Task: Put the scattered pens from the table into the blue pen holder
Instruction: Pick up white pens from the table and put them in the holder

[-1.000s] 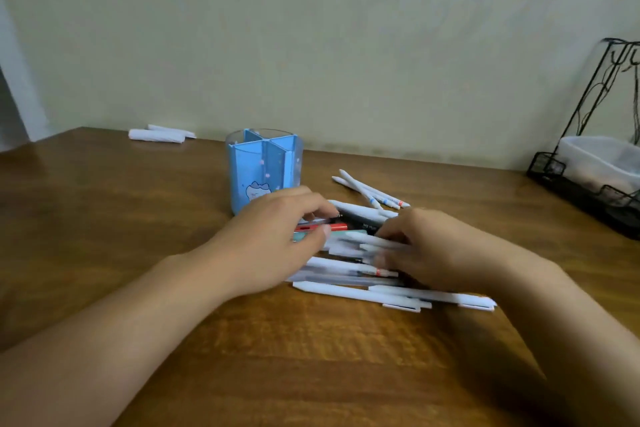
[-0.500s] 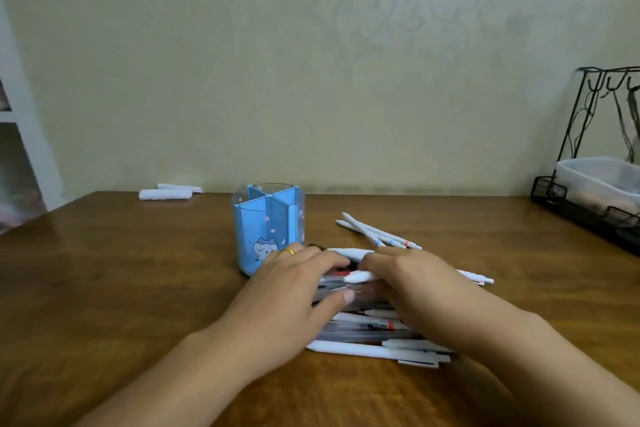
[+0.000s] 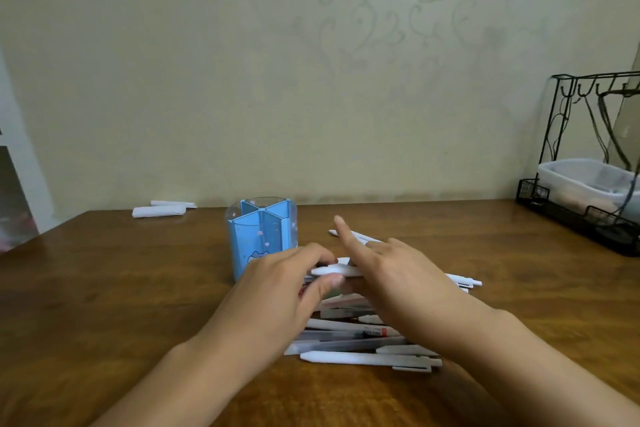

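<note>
The blue pen holder [image 3: 258, 239] stands upright on the wooden table [image 3: 104, 288], its compartments showing no pens. Just right of it, my left hand [image 3: 277, 291] pinches the tip end of a white pen [image 3: 332, 269] between thumb and fingers. My right hand [image 3: 398, 277] lies over the same pen and its neighbours, index finger raised straight, other fingers curled down; its thumb is hidden. The pens' far ends [image 3: 464, 279] stick out beyond it. Below both hands lies a pile of several white and clear pens [image 3: 363, 357]. Two more white pens [image 3: 360, 236] lie behind my right hand.
A black wire rack [image 3: 561, 135] holding a clear plastic container [image 3: 581, 180] stands at the table's right back corner. Two white rolled items [image 3: 157, 211] lie by the wall at the back left. The wall runs close behind the table.
The view has tilted up. My right index finger has lifted off the pens. My left thumb and fingers have closed on the tip of the white pen.
</note>
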